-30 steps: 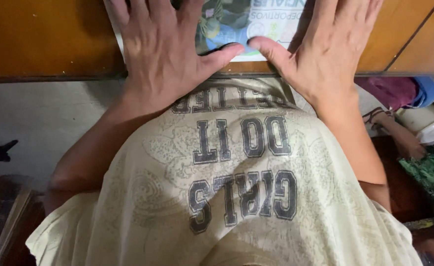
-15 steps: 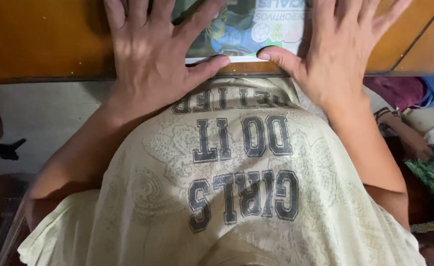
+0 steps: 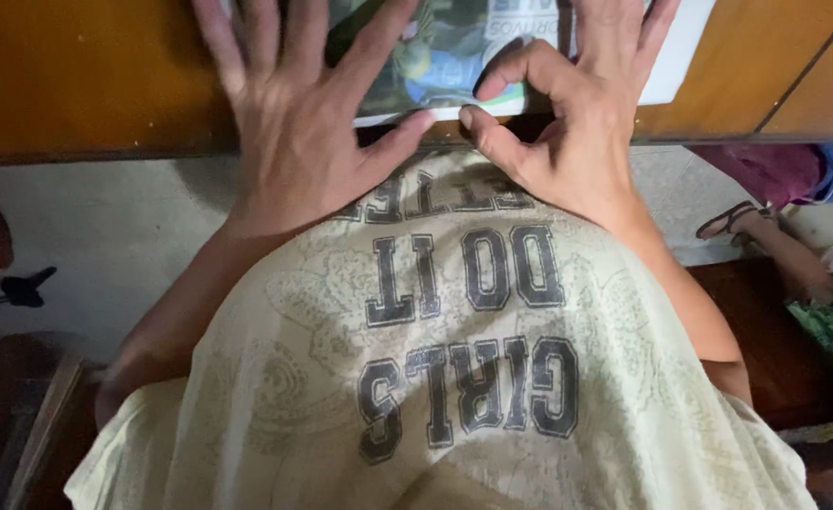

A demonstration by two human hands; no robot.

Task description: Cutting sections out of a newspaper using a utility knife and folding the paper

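left hand: stays flat on the sheet, fingers spread.
right hand: forefinger now curled, pinching the sheet's near edge with thumb.
table: sheet edge starting to lift.

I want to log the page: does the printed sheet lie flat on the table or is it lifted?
Flat: the printed sheet lies on the wooden table under the left hand and right hand.

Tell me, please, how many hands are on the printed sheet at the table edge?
2: the left hand lies spread flat on the printed sheet, and the right hand pinches its near edge. More may lie beyond the frame.
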